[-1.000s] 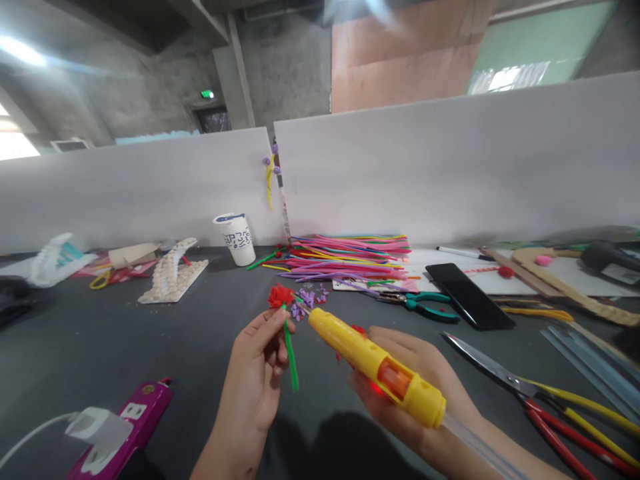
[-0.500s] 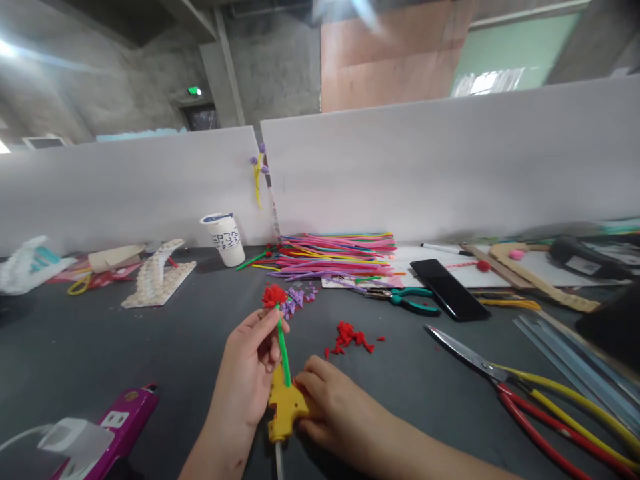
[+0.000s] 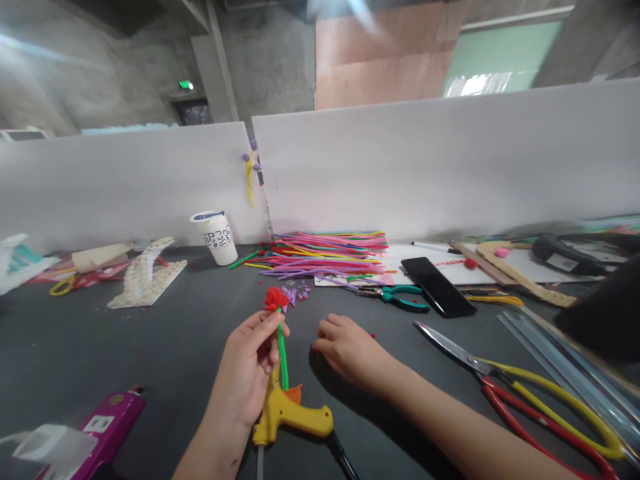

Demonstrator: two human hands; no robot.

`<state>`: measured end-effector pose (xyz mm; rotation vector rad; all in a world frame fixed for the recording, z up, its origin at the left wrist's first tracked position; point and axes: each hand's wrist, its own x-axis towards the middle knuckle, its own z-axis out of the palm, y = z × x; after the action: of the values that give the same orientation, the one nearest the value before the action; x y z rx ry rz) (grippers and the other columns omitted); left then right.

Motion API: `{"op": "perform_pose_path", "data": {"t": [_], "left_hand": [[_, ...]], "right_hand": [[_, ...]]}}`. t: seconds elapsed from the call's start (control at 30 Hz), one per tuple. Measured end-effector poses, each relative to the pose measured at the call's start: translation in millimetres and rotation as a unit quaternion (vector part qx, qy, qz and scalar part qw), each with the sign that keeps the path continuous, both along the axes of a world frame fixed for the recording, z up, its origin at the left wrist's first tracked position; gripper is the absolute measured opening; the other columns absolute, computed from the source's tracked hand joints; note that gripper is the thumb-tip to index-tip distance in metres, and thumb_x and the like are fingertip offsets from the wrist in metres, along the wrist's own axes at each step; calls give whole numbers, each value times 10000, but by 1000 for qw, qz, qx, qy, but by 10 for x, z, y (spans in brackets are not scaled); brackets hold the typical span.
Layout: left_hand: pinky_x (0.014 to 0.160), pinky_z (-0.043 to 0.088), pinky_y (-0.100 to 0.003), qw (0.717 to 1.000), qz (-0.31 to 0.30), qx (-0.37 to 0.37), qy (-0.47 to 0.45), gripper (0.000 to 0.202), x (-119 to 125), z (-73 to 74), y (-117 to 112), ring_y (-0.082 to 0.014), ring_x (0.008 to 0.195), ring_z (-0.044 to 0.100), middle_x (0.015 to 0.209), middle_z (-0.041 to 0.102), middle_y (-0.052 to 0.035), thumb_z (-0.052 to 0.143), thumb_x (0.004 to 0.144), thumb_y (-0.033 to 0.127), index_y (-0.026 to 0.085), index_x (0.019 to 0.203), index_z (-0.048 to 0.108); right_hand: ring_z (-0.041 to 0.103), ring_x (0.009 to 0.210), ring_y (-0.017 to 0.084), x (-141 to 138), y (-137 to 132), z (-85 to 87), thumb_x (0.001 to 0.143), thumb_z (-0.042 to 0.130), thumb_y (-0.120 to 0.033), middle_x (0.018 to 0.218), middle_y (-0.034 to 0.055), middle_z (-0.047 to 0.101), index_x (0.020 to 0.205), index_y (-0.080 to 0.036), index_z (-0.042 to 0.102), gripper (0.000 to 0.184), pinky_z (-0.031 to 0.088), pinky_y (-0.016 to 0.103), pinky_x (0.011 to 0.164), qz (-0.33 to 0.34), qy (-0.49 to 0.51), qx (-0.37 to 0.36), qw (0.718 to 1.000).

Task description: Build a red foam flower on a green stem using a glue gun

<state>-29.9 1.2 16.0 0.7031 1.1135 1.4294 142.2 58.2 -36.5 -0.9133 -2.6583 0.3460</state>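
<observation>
My left hand [image 3: 249, 370] is closed round a green stem [image 3: 283, 353] that carries a small red flower head [image 3: 275, 298] at its top. A yellow glue gun [image 3: 291, 415] lies on the dark table [image 3: 125, 347] just below that hand, free of both hands. My right hand [image 3: 350, 347] rests low on the table to the right of the stem, fingers curled down over the spot where red scraps lay. What its fingertips touch is hidden.
Purple scraps [image 3: 295, 292] and a stack of coloured pipe cleaners [image 3: 330, 253] lie behind the flower. Green pliers [image 3: 395, 297], a black phone [image 3: 437, 285] and big scissors [image 3: 520, 387] sit to the right. A paper cup [image 3: 216, 237] and a magenta power strip [image 3: 100, 427] are left.
My right hand put the glue gun down on the table and let go, then moved up and right onto the red scraps. The left hand kept hold of the flower stem.
</observation>
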Motion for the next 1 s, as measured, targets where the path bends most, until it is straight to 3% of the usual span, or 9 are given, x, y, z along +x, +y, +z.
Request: {"op": "perform_pose_path", "data": {"t": [0.13, 0.23, 0.4, 0.53, 0.63, 0.77, 1.0], "left_hand": [[319, 233, -97, 1000, -2, -3, -4, 245, 18, -22, 18, -5, 336, 349, 405, 471, 67, 755, 667, 319, 126, 575, 636], [321, 261, -94, 1000, -1, 3, -18, 222, 25, -46, 30, -2, 344, 367, 441, 519, 54, 771, 649, 288, 116, 575, 652], [394, 370, -88, 999, 0, 9, -40, 165, 77, -103, 24, -15, 438, 470, 604, 641, 12, 788, 638, 246, 110, 619, 695], [580, 524, -165, 994, -17, -19, -104, 126, 164, -149, -11, -95, 619, 633, 750, 722, -35, 791, 633, 207, 130, 718, 739], [693, 550, -212, 987, -25, -32, -155, 103, 228, -170, -38, -135, 716, 678, 771, 740, -49, 783, 644, 172, 129, 726, 740], [673, 541, -198, 984, -24, -12, -173, 97, 288, -187, -52, -115, 673, 662, 719, 724, -19, 778, 669, 178, 136, 741, 727], [592, 516, -162, 988, -6, -12, -157, 155, 327, -150, -76, -98, 618, 638, 651, 697, -12, 831, 581, 157, 127, 684, 719]], "right_hand": [[489, 866, 201, -53, 2, -109, 815, 562, -94, 834, 76, 614, 696, -166, 601, 145, 343, 334, 796, 35, 48, -22, 998], [504, 792, 181, -76, 14, -106, 794, 558, -96, 772, 57, 599, 685, -168, 573, 131, 373, 311, 750, 6, 119, -58, 991], [545, 636, 126, -88, -62, 134, 889, 459, -200, 732, 11, 603, 826, -165, 571, 133, 413, 227, 564, -72, 278, -154, 945], [578, 645, 125, -102, -171, 308, 868, 517, -262, 748, 0, 609, 773, -178, 584, 143, 438, 226, 571, -91, 370, -192, 904], [565, 658, 135, -135, -225, 325, 821, 555, -216, 731, 1, 586, 732, -181, 615, 112, 436, 242, 589, -115, 409, -180, 887], [536, 699, 146, -191, -289, 268, 781, 565, -139, 724, 1, 540, 702, -187, 650, 125, 408, 253, 620, -136, 430, -139, 882], [540, 723, 148, -190, -360, 219, 811, 563, -112, 755, 12, 521, 778, -173, 669, 126, 417, 250, 640, -118, 399, -20, 909]]}}
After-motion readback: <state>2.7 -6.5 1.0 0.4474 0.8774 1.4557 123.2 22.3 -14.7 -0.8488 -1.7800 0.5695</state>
